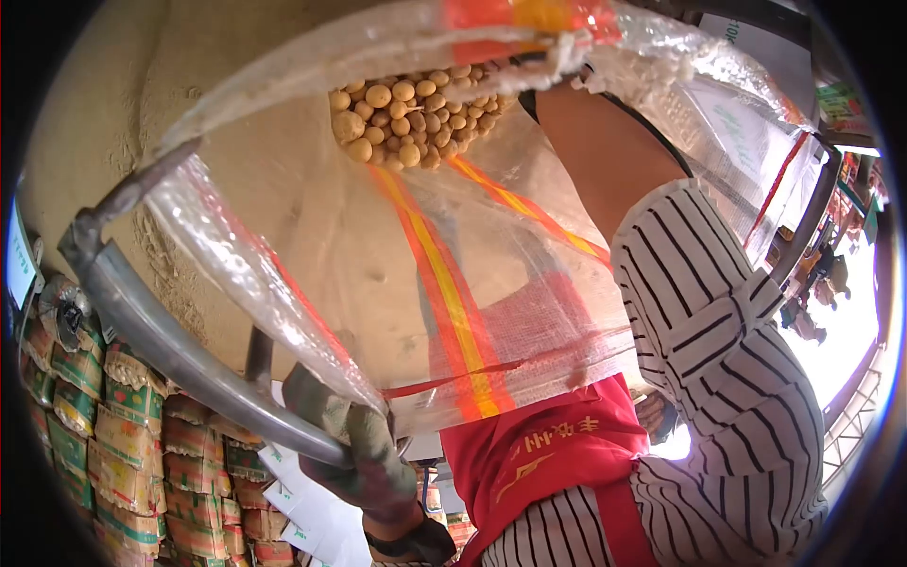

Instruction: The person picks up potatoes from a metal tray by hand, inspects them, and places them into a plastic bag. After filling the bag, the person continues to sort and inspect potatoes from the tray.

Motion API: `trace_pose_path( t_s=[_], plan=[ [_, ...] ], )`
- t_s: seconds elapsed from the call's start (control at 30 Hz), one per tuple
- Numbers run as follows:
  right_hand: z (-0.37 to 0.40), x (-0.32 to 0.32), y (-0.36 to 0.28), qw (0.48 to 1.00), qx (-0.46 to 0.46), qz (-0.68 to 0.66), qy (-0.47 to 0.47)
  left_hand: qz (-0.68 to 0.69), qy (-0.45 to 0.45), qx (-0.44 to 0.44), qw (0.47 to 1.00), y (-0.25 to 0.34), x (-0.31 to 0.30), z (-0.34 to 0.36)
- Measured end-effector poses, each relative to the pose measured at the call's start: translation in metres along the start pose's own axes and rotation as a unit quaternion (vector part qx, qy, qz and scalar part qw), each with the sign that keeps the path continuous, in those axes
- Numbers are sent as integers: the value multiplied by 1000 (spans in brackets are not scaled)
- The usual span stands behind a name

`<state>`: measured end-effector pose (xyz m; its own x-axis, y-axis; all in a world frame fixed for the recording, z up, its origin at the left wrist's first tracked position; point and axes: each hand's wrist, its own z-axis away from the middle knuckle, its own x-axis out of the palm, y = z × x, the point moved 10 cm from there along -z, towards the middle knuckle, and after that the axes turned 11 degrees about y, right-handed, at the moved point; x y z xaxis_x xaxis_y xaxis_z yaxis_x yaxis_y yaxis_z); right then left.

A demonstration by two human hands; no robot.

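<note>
A clear woven plastic bag (539,326) with orange and yellow stripes hangs with its mouth held wide by a curved metal frame (179,331). Inside it, at the top, lies a heap of small round tan fruits (406,121) that look like longans. My left hand (354,449), in a camouflage-patterned glove, is closed on the bag's near left edge, right beside the metal bar. My right forearm (590,142) reaches across the bag mouth toward the fruits. The right hand itself is mostly hidden behind the folded plastic rim, so its fingers do not show.
Stacked packs (123,430) in green, red and yellow fill the lower left. White printed sheets (307,510) sit behind my left wrist. A red apron (543,444) covers my front. Bright daylight comes in at the right.
</note>
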<state>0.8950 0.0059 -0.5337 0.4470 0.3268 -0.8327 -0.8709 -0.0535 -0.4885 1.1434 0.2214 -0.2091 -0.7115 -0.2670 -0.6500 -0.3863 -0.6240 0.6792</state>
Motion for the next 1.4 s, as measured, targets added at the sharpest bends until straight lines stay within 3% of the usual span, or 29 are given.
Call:
trace_pose_path(
  t_s=[0.03, 0.17, 0.27, 0.43, 0.5, 0.6, 0.67, 0.7, 0.73, 0.8, 0.83, 0.87, 0.9, 0.93, 0.97, 1.0, 1.03, 1.07, 1.13, 1.2, 1.27, 1.33, 1.37, 1.4],
  plan=[
    [-2, -3, 0, 1000, -6, 1, -1, 50, 1, -52, 997, 0, 4, 2],
    [4, 7, 10, 1000, -20, -5, -11, 55, 13, -21, 998, 1, 3, -1],
    [12, 23, 14, 999, -30, -15, -24, -39, 12, 82, 996, 3, -9, 0],
    [14, 14, 23, 998, -49, -10, -28, -15, -71, 13, 997, -9, 0, 8],
    [22, 11, 30, 998, -50, -9, -31, -12, 0, 61, 998, -3, -8, 7],
    [21, 22, 42, 998, -51, -11, -27, -8, -8, 25, 1000, -13, -12, 12],
    [34, 45, -1, 966, 29, -174, -190, -78, -63, 42, 994, -12, -8, 10],
    [33, 69, 4, 989, 93, -63, -95, -51, -44, 61, 996, -13, -12, 13],
    [34, 64, -18, 989, 92, -66, -96, -25, -25, 79, 996, -16, -17, 16],
    [47, 35, -91, 959, 64, -219, -165, 32, -33, 67, 997, -21, -19, 18],
    [47, 19, -112, 959, 64, -221, -165, 36, -31, 46, 998, -19, -17, 19],
    [56, 19, -128, 946, 87, -192, -247, 41, -30, 24, 998, -18, -15, 18],
    [66, 27, -136, 925, 110, -161, -327, 40, -31, 24, 998, -13, -14, 12],
    [63, 62, -136, 925, 111, -161, -327, -40, -47, 54, 997, -7, -9, 6],
    [49, 95, -132, 967, 63, -102, -225, -119, -64, 83, 987, -3, -5, 4],
    [39, 83, -138, 992, 15, -41, -118, -118, -65, 83, 987, -5, -5, 8],
    [53, 103, -161, 958, -179, 79, -212, -78, -36, 71, 994, -10, -12, 12],
    [56, 101, -157, 958, -178, 81, -209, -37, -7, 59, 998, -13, -18, 13],
    [76, 105, -134, 954, -70, -4, -290, -3, -35, 17, 999, -15, -13, 13],
    [87, 106, -112, 953, -117, -7, -281, 32, -59, -25, 997, -18, -5, 13],
    [97, 85, -105, 949, -158, -10, -271, 82, 20, -10, 996, -17, -11, 17],
    [96, 52, -74, 926, 108, -184, -312, 125, 12, -53, 991, -15, -3, 9],
    [103, 51, -70, 883, 169, -211, -383, 132, -13, -81, 988, -19, 4, 3],
    [103, 40, -71, 883, 172, -213, -381, 137, -39, -109, 984, -21, 9, 0]
  ],
)
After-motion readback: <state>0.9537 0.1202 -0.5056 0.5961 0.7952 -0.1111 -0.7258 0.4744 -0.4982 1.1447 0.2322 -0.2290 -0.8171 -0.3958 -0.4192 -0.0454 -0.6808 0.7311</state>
